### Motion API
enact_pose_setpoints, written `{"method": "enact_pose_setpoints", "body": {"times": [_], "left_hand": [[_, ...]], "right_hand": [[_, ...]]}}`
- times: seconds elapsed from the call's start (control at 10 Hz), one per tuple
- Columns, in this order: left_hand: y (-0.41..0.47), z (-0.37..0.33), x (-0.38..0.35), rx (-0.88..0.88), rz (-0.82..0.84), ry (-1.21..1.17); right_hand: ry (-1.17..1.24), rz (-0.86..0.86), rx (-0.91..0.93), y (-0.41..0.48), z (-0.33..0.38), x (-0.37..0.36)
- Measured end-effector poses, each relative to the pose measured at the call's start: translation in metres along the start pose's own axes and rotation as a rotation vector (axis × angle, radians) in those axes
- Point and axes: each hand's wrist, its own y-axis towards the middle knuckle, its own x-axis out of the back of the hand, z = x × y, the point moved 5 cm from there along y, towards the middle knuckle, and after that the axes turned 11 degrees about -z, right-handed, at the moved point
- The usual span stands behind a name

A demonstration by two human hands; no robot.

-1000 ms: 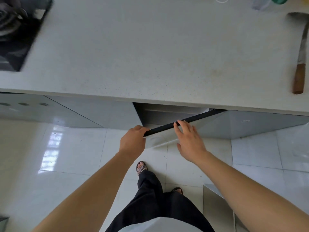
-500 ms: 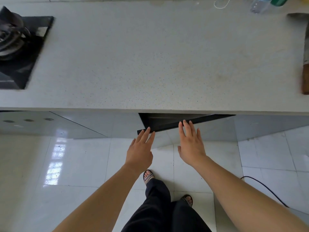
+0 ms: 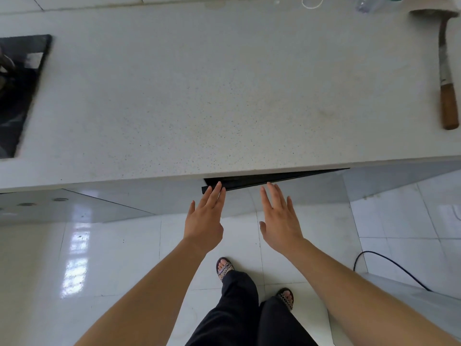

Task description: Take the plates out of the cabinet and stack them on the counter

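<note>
**Both hands flat at a cabinet door barely ajar**

Looked straight down over the front lip of the pale speckled table (image 3: 199,96). Found the left hand (image 3: 204,221) and right hand (image 3: 280,221) below that lip, side by side but apart, fingers straight, gripping nothing. Caught the left fingertips (image 3: 218,188) overlapping the black top edge of the cabinet door (image 3: 287,179), and the right fingertips (image 3: 269,187) just at that edge farther right; could not tell whether either truly pressed on it. Saw the door only a little ajar, with a thin dark wedge widest at the left. Could not see inside, hidden as it was under the table's overhang, and so could not tell where the plates lay.

Made out only part of a black stove (image 3: 15,96), blurred and cut off at the left border. Noted a wooden-handled knife (image 3: 446,83) lying on the table near the right border, and a clear bottle (image 3: 366,3) clipped by the top border. Traced a black cable (image 3: 389,265) across the glossy tiled floor (image 3: 112,258). Glimpsed patterned sandals (image 3: 224,268) under dark trouser legs.
</note>
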Motion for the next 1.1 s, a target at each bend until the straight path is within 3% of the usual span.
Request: {"method": "enact_pose_setpoints", "body": {"times": [0.3, 0.7, 1.1], "left_hand": [[0.005, 0.008, -0.003, -0.071, 0.026, 0.101], [-0.023, -0.009, 0.024, 0.024, 0.033, 0.084], [-0.088, -0.075, 0.078, 0.078, -0.244, -0.030]], "right_hand": [[-0.017, 0.020, -0.017, 0.016, 0.005, 0.004], [0.093, 0.016, -0.003, -0.007, -0.003, 0.039], [0.171, -0.088, 0.114, -0.084, -0.020, 0.122]]}}
